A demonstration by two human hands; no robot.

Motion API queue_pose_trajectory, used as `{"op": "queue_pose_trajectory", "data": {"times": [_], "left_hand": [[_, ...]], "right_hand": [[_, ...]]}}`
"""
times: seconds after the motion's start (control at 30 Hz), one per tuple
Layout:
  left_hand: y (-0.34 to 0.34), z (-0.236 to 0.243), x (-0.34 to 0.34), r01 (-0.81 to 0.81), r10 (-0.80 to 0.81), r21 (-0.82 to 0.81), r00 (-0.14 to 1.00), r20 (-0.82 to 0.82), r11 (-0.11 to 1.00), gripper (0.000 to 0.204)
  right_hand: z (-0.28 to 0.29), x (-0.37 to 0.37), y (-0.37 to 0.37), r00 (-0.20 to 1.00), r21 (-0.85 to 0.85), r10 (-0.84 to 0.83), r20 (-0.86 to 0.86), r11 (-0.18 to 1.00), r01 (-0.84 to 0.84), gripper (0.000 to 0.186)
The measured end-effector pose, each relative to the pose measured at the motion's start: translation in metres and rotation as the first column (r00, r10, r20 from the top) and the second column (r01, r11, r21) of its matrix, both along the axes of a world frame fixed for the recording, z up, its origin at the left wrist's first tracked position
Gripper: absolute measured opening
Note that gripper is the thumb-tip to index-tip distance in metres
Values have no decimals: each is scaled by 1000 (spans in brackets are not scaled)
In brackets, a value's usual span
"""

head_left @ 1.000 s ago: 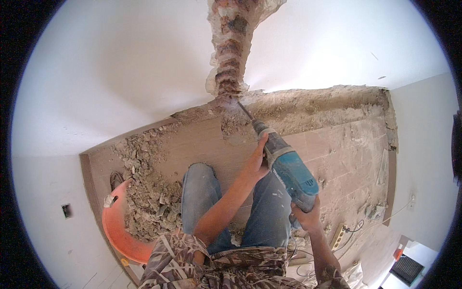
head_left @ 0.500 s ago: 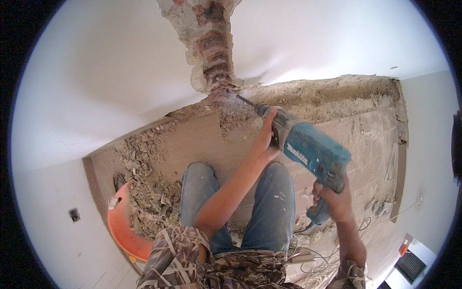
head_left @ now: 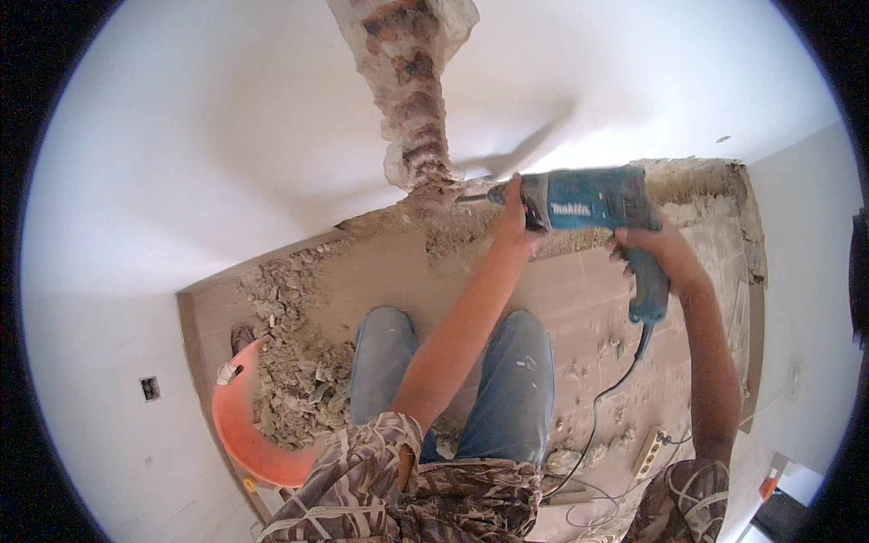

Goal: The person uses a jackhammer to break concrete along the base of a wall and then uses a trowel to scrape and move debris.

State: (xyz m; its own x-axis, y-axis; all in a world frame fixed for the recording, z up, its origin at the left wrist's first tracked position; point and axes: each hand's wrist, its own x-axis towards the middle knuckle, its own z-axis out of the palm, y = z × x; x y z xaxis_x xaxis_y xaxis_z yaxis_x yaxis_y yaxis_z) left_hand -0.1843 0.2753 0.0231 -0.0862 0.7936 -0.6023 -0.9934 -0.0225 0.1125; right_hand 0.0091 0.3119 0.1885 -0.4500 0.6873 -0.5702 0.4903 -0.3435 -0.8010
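Note:
A blue-green rotary hammer drill [head_left: 593,195] lies nearly level across the front of me, its bit [head_left: 472,197] pointing left at the wall's foot. The bit's tip meets the bottom of a rough vertical channel [head_left: 415,109] cut into the white wall, exposing reddish brick. My left hand [head_left: 522,217] is closed around the front of the drill, behind the chuck. At the rear, my right hand [head_left: 659,252] grips the handle. A dark cord [head_left: 605,391] hangs from the handle toward the floor.
An orange flexible bucket [head_left: 237,425] stands at the left beside a heap of rubble [head_left: 303,362]. Broken mortar runs along the wall base. A power strip [head_left: 648,454] and cords lie on the dusty floor [head_left: 579,290] at the right. A wall socket box [head_left: 149,389] shows at left.
Both hands have swung the drill's rear upward and away from me, from a diagonal to nearly level. My right forearm has risen, and the power strip has come into view.

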Motion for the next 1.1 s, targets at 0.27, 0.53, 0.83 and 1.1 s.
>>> {"op": "queue_pose_trajectory", "data": {"times": [0.27, 0.53, 0.83, 1.1], "left_hand": [[-122, -24, 36, 51, -53, 102, 998, 21, 994, 50], [-136, 16, 25, 29, -32, 99, 999, 29, 995, 55], [-105, 8, -46, -130, 103, 307, 990, 100, 943, 54], [-60, 14, -86, -345, 129, 520, 904, 407, 781, 57]], "right_hand": [[-69, 65, -172, 996, 132, -12, -86, 991, 23, 73], [-9, 39, -203, 998, 215, -51, 38, 976, 41, 88], [51, -83, -163, 953, 555, 251, 171, 774, -304, 82], [101, -176, -133, 924, 514, 201, 326, 783, -352, 74]]}}
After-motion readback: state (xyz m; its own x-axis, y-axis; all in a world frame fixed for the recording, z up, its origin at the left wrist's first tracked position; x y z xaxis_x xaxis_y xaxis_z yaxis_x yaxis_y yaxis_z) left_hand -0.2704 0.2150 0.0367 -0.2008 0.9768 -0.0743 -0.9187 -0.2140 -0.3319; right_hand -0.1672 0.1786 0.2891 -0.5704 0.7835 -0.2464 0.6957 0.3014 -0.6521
